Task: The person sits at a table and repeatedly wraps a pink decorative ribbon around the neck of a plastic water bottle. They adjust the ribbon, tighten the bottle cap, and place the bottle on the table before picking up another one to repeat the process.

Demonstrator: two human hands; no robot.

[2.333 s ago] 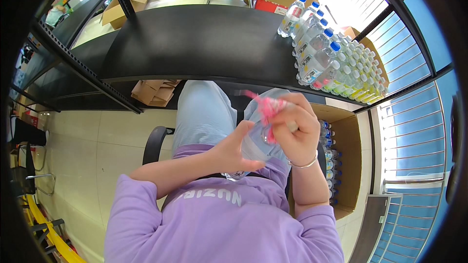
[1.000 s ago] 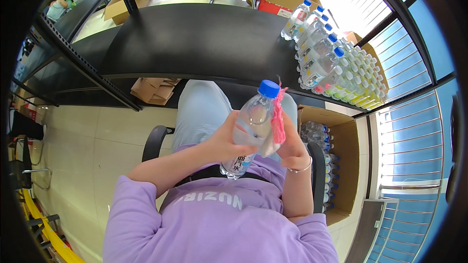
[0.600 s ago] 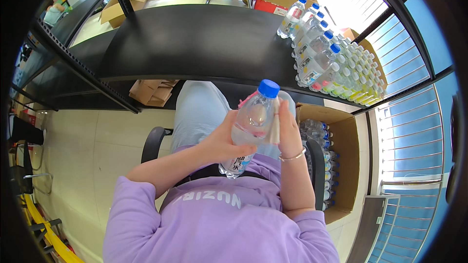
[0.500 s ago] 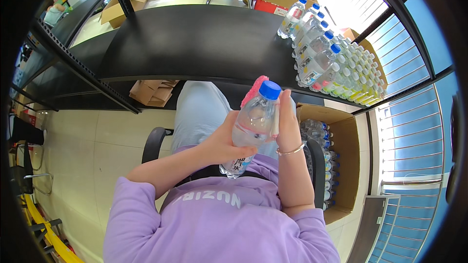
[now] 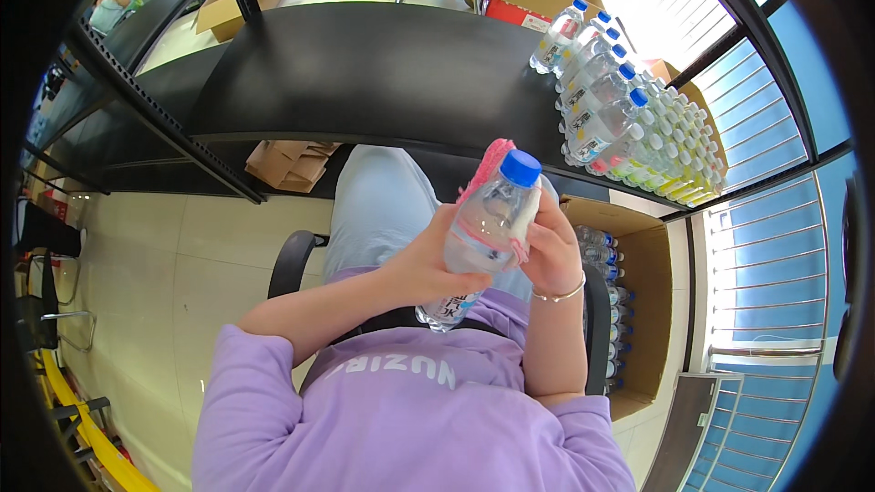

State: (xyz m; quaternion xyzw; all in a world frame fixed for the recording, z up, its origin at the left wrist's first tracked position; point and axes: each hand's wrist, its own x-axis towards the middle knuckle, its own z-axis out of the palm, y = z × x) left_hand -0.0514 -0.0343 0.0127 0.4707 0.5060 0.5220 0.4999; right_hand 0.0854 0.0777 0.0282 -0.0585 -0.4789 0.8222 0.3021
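Note:
A clear plastic bottle [image 5: 476, 235] with a blue cap and a label near its base is held tilted over my lap, cap end away from me. My left hand [image 5: 436, 260] wraps round its lower body. On the other side my right hand [image 5: 554, 251], fingers curled, presses a pink and white cloth [image 5: 492, 164] against the bottle's upper part; the cloth passes behind the bottle and shows on both sides of its neck. The right fingertips are partly hidden by the cloth.
Ahead stands a black shelf table [image 5: 365, 64], with rows of bottles [image 5: 592, 109] at its right end. A cardboard box [image 5: 643, 310] of blue-capped bottles sits right of my chair [image 5: 293, 264]. Flattened brown cardboard [image 5: 290, 166] lies under the shelf. Black posts [image 5: 164, 118] rise at left.
My right hand has gone from flat, straight fingers to curled ones gripping the cloth. The bottle and both hands have shifted slightly right.

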